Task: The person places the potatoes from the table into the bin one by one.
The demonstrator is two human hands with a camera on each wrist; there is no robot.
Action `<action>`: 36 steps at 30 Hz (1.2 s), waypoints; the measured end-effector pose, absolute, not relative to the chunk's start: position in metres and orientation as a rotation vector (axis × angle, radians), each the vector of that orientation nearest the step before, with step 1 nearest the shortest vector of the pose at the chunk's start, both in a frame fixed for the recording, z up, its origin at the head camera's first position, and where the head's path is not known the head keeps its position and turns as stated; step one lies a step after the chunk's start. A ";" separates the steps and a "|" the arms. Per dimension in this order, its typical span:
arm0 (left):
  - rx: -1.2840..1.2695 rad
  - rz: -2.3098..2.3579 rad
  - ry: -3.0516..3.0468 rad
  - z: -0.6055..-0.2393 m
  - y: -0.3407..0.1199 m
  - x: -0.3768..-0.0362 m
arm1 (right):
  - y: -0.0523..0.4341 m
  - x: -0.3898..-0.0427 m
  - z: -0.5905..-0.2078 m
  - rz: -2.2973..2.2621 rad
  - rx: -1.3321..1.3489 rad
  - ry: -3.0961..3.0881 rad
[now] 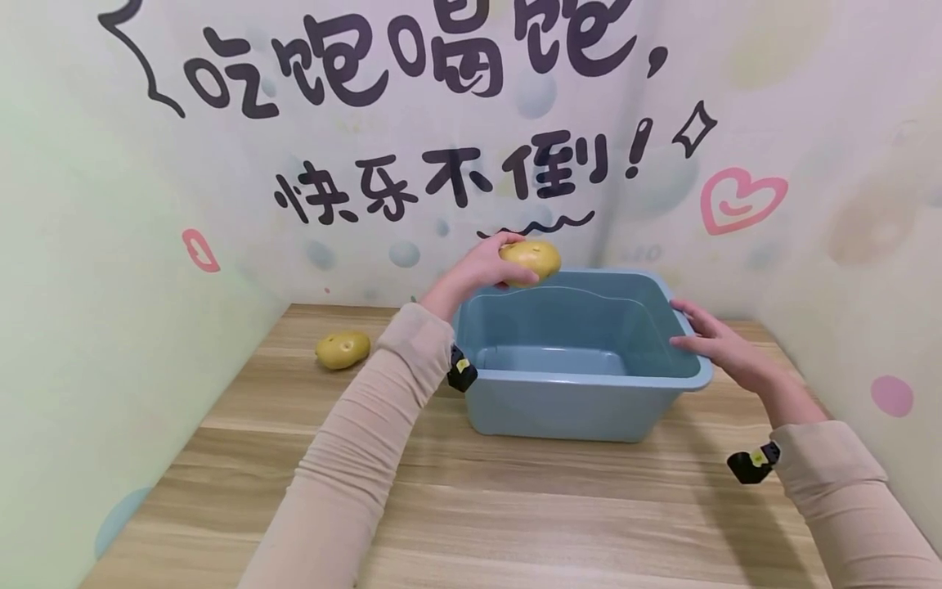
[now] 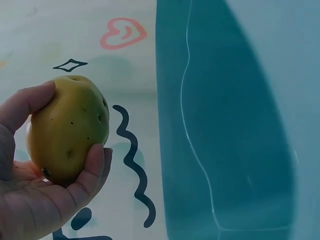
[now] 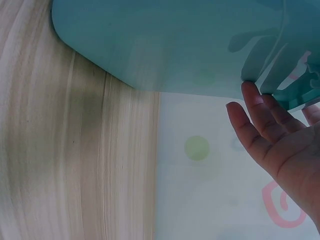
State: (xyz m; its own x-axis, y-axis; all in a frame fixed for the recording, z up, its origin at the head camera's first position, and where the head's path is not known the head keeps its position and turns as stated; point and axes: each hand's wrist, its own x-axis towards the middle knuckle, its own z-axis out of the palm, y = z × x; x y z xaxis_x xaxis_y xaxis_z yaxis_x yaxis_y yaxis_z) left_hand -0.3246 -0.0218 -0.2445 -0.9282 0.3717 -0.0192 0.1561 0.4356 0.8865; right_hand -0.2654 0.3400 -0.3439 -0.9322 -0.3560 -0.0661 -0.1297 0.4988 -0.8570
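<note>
My left hand (image 1: 495,263) grips a yellow potato (image 1: 537,259) above the back left part of a blue plastic tub (image 1: 574,409). In the left wrist view, thumb and fingers wrap around the potato (image 2: 70,127), which has a greenish side and dark spots. My right hand (image 1: 724,350) holds the tub's right rim, the thumb over the edge and the fingers along the outside. The right wrist view has those fingers (image 3: 260,112) against the outer wall. Inside the tub, the bare floor (image 1: 548,360) shows. A second potato (image 1: 343,350) lies on the table, left of the tub.
The wood-grain table (image 1: 515,515) stands against a printed back wall (image 1: 441,221) with large dark characters. Side walls rise close on the left (image 1: 88,327) and right (image 1: 868,311). A small black device (image 1: 461,370) is strapped at the left wrist, another (image 1: 752,465) at the right.
</note>
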 end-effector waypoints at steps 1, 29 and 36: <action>0.465 1.501 2.475 -0.244 -0.021 -0.325 | 0.340 -0.265 -0.344 -1.407 -0.414 2.508; 0.508 1.402 2.479 -0.247 -0.018 -0.327 | 0.341 -0.267 -0.345 -1.402 -0.393 2.509; 0.530 1.391 2.459 -0.247 -0.017 -0.326 | 0.341 -0.267 -0.346 -1.405 -0.402 2.508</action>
State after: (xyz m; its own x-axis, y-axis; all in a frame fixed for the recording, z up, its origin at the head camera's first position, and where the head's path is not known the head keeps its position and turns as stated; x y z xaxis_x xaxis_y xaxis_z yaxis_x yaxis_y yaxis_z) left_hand -0.3264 -0.0172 -0.2472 -0.8979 0.4373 -0.0507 0.1820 0.4735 0.8618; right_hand -0.2671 0.3406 -0.3462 -0.9338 -0.3504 -0.0721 -0.1216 0.5004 -0.8572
